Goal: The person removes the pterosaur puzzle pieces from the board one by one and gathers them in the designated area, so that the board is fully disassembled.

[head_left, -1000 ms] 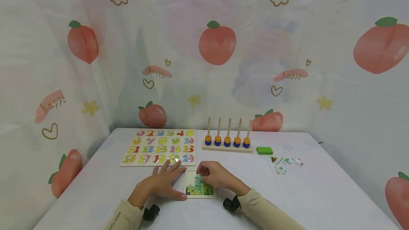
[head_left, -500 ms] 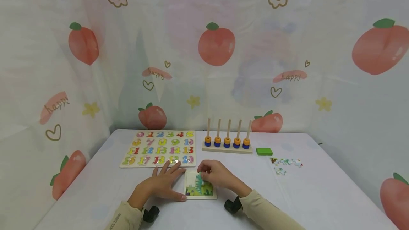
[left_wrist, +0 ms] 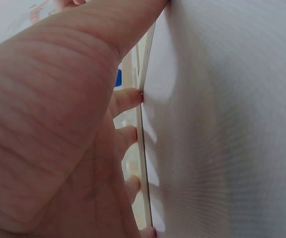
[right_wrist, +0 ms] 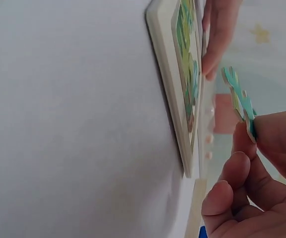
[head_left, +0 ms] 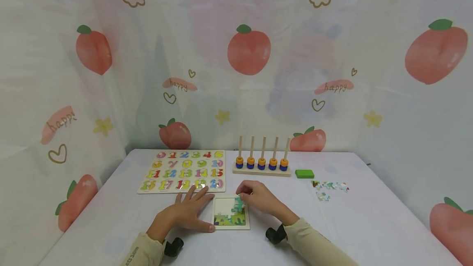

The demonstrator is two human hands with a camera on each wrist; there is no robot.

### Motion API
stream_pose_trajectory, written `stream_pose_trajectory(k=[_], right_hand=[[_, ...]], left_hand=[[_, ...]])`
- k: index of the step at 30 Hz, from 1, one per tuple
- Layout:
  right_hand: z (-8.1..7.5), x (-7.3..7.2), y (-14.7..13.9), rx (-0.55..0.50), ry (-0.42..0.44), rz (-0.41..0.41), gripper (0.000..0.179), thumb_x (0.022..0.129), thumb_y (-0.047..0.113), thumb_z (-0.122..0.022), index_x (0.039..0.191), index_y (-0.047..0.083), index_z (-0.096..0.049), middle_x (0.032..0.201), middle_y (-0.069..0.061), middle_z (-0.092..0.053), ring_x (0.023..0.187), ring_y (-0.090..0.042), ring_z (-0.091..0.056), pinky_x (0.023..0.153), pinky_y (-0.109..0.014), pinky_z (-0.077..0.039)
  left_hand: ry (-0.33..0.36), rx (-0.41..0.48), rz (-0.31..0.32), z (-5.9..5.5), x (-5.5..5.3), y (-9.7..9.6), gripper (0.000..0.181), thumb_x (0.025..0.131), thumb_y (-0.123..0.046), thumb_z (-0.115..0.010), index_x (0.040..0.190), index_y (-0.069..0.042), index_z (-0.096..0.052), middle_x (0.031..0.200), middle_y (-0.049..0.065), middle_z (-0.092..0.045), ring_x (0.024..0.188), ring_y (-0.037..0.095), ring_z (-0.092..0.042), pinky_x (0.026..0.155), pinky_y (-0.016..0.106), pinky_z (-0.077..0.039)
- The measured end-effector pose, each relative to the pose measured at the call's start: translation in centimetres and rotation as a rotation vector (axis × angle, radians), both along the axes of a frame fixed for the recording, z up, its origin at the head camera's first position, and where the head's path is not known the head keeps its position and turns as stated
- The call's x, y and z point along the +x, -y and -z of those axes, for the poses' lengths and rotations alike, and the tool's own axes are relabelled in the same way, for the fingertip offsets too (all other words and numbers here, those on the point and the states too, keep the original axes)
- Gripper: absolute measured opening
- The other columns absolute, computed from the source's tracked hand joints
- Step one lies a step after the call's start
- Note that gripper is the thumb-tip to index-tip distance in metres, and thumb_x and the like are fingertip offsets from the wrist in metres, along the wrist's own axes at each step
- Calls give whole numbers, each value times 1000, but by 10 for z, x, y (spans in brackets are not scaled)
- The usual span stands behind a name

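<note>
"Where can we pass?"

"Over the bare near right of the table (head_left: 373,227), beyond the right sleeve (head_left: 314,243)."

"And to the tray (head_left: 233,228)?"

"The spread left hand (head_left: 192,215) blocks us on the left, the right hand (head_left: 260,198) by the far right corner."

"Farther off?"

"We meet the number board (head_left: 210,168), then the upright peg stand (head_left: 255,172)."

Dim, diffuse light; soft shadows on tabletop (right_wrist: 83,119); wrist views hazy.
</note>
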State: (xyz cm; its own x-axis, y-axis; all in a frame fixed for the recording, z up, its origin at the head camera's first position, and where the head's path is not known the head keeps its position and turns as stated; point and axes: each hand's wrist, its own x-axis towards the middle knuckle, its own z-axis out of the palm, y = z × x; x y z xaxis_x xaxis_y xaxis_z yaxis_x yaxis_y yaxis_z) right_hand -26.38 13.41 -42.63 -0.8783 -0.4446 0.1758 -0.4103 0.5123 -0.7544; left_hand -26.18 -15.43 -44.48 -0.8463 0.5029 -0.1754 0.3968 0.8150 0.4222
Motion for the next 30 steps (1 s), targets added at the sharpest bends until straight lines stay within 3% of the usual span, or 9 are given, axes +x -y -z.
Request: stream_pose_trajectory(k=[8, 13, 22, 30], right_hand=[[1, 1, -17, -14, -4, 53, 10, 100, 0, -65, 105, 1, -73, 93, 0, -67, 86, -17, -59, 74, -29, -50], [1, 1, -27, -13, -14, 87, 10, 99, -1, -64, 104, 1, -73, 92, -1, -67, 85, -18, -59, 74, -30, -51], [0, 1, -45, 0, -11, 127, 10, 100, -2, -65, 104, 0, -74, 93, -1, -68, 85, -18, -59, 75, -30, -51], [-8, 3, -62, -26, -16, 156, 11, 101, -4, -63, 107, -4, -73, 95, -4, -69, 85, -19, -59, 73, -29, -52]], left_hand=[[-1, -23, -3, -8, 6, -2, 106, 81, -71, -82, 164, -20, -41, 177, 11, -21, 161, 49, -3, 120, 79, -3], [6, -28, -3, -8, 6, -3, 105, 82, -71, -82, 165, -21, -40, 177, 11, -19, 161, 49, -2, 120, 78, -2], [-5, 3, 7, 5, -1, 1, 109, 80, -78, -78, 166, -23, -40, 178, 9, -18, 162, 47, 1, 120, 79, 1], [11, -8, 4, -5, 4, 0, 107, 81, -73, -81, 166, -21, -40, 177, 11, -19, 161, 48, -2, 119, 79, 0]])
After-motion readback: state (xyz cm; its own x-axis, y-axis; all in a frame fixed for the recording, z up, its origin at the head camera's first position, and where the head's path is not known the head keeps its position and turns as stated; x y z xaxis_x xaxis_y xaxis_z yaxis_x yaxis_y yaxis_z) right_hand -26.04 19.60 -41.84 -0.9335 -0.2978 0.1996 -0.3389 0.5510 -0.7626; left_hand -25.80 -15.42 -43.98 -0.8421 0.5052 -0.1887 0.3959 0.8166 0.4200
